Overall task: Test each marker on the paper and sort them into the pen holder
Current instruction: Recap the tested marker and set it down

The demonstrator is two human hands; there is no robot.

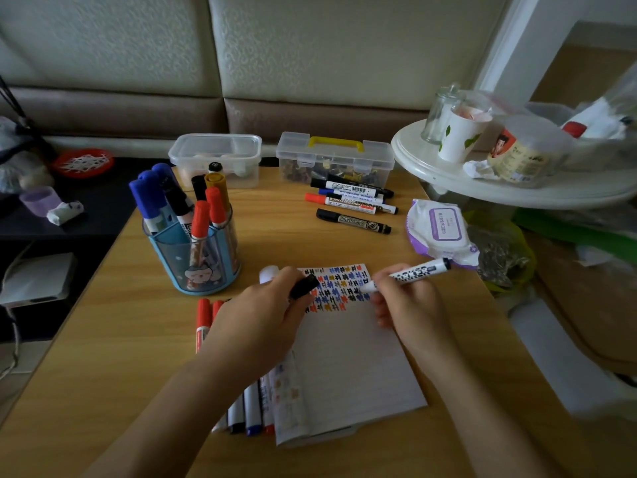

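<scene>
As one white-barrelled marker (410, 272) meets the white lined paper (351, 367), right hand (406, 305) curled round it, left hand (262, 315) gripping one black cap (304, 286), four loose markers (351, 203) beyond, one blue plastic pen holder (206, 267).

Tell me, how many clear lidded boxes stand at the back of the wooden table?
2. The plain box stands behind the pen holder; the box with the yellow handle stands to its right, behind the loose markers. None looks hidden.
</scene>
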